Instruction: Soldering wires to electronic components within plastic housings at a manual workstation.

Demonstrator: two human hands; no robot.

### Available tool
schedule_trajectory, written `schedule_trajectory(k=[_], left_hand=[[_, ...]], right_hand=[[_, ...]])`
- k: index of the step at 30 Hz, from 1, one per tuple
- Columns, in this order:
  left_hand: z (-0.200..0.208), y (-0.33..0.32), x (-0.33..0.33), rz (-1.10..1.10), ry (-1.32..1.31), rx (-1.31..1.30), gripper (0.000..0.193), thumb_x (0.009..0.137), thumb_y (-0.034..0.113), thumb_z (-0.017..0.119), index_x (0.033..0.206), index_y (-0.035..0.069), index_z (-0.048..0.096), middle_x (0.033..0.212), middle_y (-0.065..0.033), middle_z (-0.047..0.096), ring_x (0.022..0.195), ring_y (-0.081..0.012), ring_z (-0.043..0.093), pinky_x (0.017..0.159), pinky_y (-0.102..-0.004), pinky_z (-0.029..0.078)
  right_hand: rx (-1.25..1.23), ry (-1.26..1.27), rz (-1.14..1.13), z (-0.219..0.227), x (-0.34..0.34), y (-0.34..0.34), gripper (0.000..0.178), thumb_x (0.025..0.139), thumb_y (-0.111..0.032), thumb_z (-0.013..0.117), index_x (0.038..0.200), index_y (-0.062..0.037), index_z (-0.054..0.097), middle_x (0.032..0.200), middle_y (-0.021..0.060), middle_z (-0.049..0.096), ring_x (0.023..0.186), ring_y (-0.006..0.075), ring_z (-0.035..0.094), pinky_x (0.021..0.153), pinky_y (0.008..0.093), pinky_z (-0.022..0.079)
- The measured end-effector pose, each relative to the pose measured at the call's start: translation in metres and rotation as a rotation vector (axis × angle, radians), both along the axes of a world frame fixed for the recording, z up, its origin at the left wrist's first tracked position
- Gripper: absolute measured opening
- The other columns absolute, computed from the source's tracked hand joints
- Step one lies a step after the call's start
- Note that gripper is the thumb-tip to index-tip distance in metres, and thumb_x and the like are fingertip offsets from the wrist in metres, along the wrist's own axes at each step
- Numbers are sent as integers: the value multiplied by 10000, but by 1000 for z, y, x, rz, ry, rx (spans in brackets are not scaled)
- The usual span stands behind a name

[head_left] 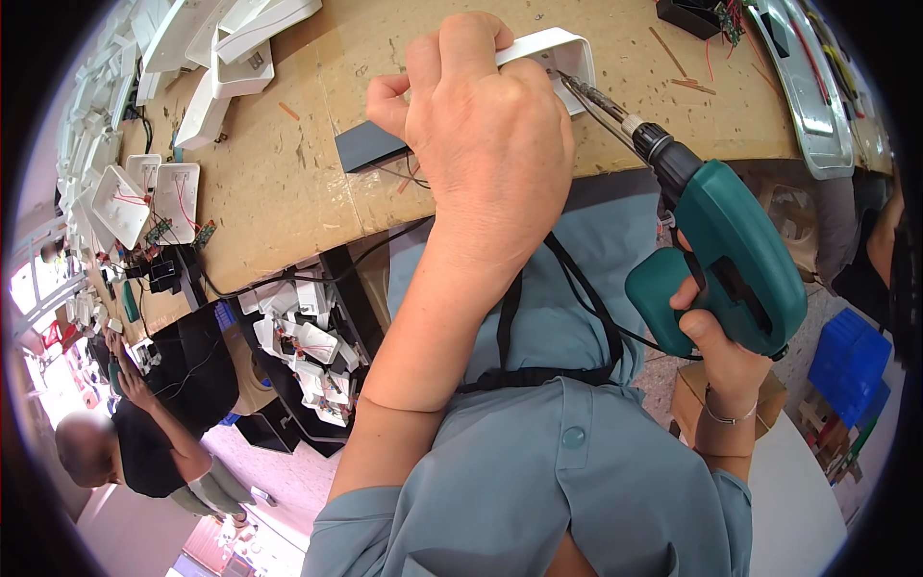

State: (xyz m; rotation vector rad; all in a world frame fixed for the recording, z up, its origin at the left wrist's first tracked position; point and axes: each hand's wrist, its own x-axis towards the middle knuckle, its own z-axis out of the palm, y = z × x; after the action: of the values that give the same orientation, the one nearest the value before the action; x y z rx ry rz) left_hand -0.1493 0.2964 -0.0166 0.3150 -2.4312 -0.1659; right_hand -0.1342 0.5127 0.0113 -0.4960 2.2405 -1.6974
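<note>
Right hand (719,338) first, low and closest to the body: it's wrapped tight around the grip of a teal power screwdriver (733,258), wrist bent up, a thin bracelet (728,416) round it, forefinger up by the trigger area. The tool angles up and to the left, its long metal bit (588,98) running straight into the open end of a white plastic housing (556,50).

Now the left hand (486,120), further out over the bench: forearm rises bare from the pale blue sleeve, wrist cocked, palm down, fingers curled over the near edge of that white housing and pinning it to the brown worktop (288,183). Thumb sticks out to the left. The housing sits under and just beyond the knuckles, its right end showing as a rounded rectangular rim where the bit enters.

Just left of the left hand, a dark grey flat sheet (367,146) lies on the worktop, thin wires trailing by it.

Below the bench edge, left of the forearm, a bin of white housings with red wiring (310,356).

Further left and beyond, more white covers (231,48) stacked and scattered, some open with red leads showing.

Far right of the right hand, a blue crate (849,361) and a brown cardboard box (687,396) on the floor. Lower left, another person (144,438) in black works at the same bench.
</note>
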Motion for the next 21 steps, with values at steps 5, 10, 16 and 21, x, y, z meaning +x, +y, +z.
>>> schedule_trajectory(k=[5, 10, 16, 21], left_hand=[[1, 0, 0, 7, -2, 2, 40, 611, 108, 642, 602, 71, 657, 863, -23, 522, 834, -224, 486, 715, -406, 253], [0, 0, 0, 8, 1, 4, 43, 612, 112, 644, 606, 72, 659, 866, -24, 523, 834, -224, 487, 717, -407, 255], [0, 0, 1, 5, -1, 6, 42, 613, 113, 644, 607, 74, 660, 874, -24, 524, 835, -224, 488, 726, -409, 258], [1, 0, 1, 1, 4, 1, 43, 615, 113, 641, 606, 76, 661, 876, -22, 523, 836, -223, 490, 728, -410, 260]], right_hand=[[-35, -15, -5, -3, 0, -3, 368, 662, -106, 773, 966, 16, 607, 765, 37, 620, 699, 125, 565, 643, 251, 472], [84, 27, 162, -6, -4, 7, 519, 750, -148, 701, 1158, 74, 471, 841, 99, 592, 715, 143, 540, 669, 255, 433], [80, -47, 121, -4, -3, 5, 510, 748, -131, 699, 1159, 70, 472, 837, 92, 590, 726, 139, 537, 673, 251, 429], [69, -40, 109, -2, -2, 6, 523, 750, -136, 696, 1171, 68, 464, 923, 125, 599, 735, 142, 546, 676, 256, 441]])
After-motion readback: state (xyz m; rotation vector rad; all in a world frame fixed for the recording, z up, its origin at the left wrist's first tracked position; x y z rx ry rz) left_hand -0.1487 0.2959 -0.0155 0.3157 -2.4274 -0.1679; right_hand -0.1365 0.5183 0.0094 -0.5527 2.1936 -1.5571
